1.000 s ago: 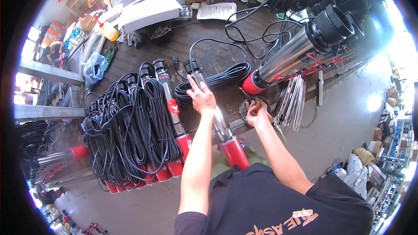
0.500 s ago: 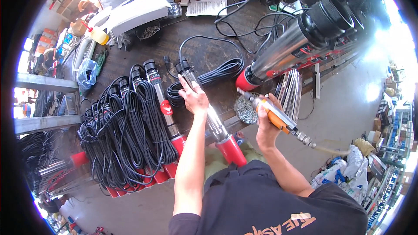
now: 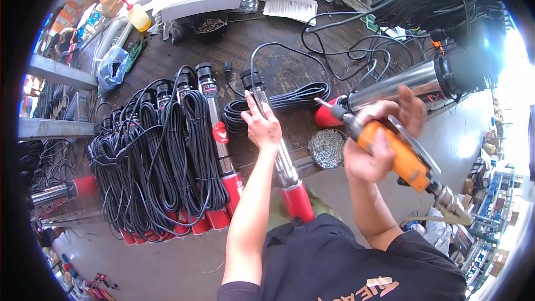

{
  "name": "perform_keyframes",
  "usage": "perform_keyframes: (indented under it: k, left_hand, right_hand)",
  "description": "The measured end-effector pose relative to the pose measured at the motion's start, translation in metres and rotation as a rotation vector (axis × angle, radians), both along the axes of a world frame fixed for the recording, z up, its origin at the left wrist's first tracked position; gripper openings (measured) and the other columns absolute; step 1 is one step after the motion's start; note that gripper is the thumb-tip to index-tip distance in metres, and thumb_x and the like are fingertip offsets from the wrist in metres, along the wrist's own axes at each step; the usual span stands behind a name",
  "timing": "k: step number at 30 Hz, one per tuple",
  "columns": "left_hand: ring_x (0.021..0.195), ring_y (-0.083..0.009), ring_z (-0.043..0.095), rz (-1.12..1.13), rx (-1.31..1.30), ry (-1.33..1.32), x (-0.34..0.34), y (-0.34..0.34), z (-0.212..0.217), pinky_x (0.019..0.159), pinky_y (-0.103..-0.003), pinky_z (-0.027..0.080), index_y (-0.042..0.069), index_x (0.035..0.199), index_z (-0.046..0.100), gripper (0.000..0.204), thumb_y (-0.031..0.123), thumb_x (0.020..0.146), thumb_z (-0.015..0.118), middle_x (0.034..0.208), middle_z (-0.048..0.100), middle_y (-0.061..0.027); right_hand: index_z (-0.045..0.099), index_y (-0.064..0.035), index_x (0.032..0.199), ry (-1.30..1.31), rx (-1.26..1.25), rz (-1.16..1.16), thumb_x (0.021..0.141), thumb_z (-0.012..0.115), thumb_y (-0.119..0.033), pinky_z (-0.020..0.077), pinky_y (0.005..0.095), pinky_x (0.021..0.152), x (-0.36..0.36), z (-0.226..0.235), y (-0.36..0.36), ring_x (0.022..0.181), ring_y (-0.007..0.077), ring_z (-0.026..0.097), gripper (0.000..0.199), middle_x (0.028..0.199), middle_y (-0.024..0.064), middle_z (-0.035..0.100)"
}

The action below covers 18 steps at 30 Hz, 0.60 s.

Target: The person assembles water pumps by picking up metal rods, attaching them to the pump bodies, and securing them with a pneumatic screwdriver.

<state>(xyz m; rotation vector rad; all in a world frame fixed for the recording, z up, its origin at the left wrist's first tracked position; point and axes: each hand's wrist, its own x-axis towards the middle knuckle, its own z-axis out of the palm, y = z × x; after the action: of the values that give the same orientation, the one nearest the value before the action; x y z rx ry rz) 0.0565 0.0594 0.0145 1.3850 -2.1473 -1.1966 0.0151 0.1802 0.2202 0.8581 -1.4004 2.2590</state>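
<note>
My left hand (image 3: 262, 125) grips a silver tube-shaped pump (image 3: 281, 156) with a red lower end, which lies over the bench edge towards me. Some of its fingers stretch along the metal near the black top. In my right hand (image 3: 370, 150) is an orange air screwdriver (image 3: 398, 159), held up off the bench with its bit pointing left towards the pump. Bit and pump are apart. The thumb lies across the tool's body; the other fingers are blurred and partly hidden by it. Below the bit sits a round bowl of small metal screws (image 3: 327, 149).
Several pumps with bundled black cables (image 3: 161, 161) lie side by side at left. A coiled cable (image 3: 290, 100) is just right of the held pump. Another large silver pump (image 3: 390, 86) lies at right. Paper sheets (image 3: 290, 8) and a yellow oil bottle (image 3: 138, 18) are farther back.
My right hand has lifted the screwdriver and moved it nearer the camera, and its fingers have loosened. My left hand stays on the pump. The whole view has shifted.
</note>
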Motion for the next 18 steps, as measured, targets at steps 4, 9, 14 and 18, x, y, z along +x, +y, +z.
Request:
perform_keyframes:
  k: [4, 9, 14, 18]
  left_hand:
    - [0.088, -0.0443, 0.066, -0.005, -0.027, 0.025, 0.0, 0.0, -0.003, 0.079, -0.054, 0.055, 0.024, 0.162, 0.021, 0.066, 0.038, 0.103, 0.046, 0.115, 0.05, -0.0227]
    - [0.087, -0.0414, 0.066, -0.008, 0.001, 0.017, 0.002, -0.002, -0.006, 0.074, -0.051, 0.056, 0.024, 0.161, 0.023, 0.068, 0.034, 0.101, 0.051, 0.113, 0.05, -0.0217]
    - [0.084, -0.0406, 0.066, 0.005, -0.015, 0.083, 0.003, -0.001, -0.007, 0.072, -0.05, 0.057, 0.024, 0.161, 0.024, 0.067, 0.034, 0.1, 0.051, 0.112, 0.05, -0.0216]
    - [0.081, -0.0404, 0.066, 0.018, -0.036, 0.118, 0.002, -0.003, -0.01, 0.069, -0.049, 0.057, 0.021, 0.161, 0.027, 0.065, 0.034, 0.101, 0.05, 0.109, 0.05, -0.021]
  right_hand:
    - [0.052, 0.0004, 0.122, 0.197, 0.399, 0.088, 0.091, 0.059, -0.003, 0.0527, 0.0289, 0.084, -0.023, -0.034, -0.04, 0.09, 0.0189, 0.064, 0.032, 0.125, 0.0239, 0.06]
    - [0.051, -0.0022, 0.119, -0.159, 0.287, 0.383, 0.096, 0.055, 0.003, 0.0545, 0.0339, 0.091, -0.044, -0.09, -0.105, 0.101, 0.0239, 0.069, 0.023, 0.13, 0.0237, 0.061]
    - [0.056, -0.0014, 0.101, -0.407, 0.171, 0.351, 0.08, 0.056, 0.012, 0.0498, 0.0242, 0.055, -0.06, -0.127, -0.132, 0.065, 0.0125, 0.062, 0.025, 0.084, 0.0075, 0.063]
    - [0.056, -0.0017, 0.099, -0.384, 0.155, 0.331, 0.079, 0.056, 0.013, 0.0488, 0.0243, 0.053, -0.065, -0.139, -0.141, 0.063, 0.0144, 0.062, 0.025, 0.084, 0.008, 0.063]
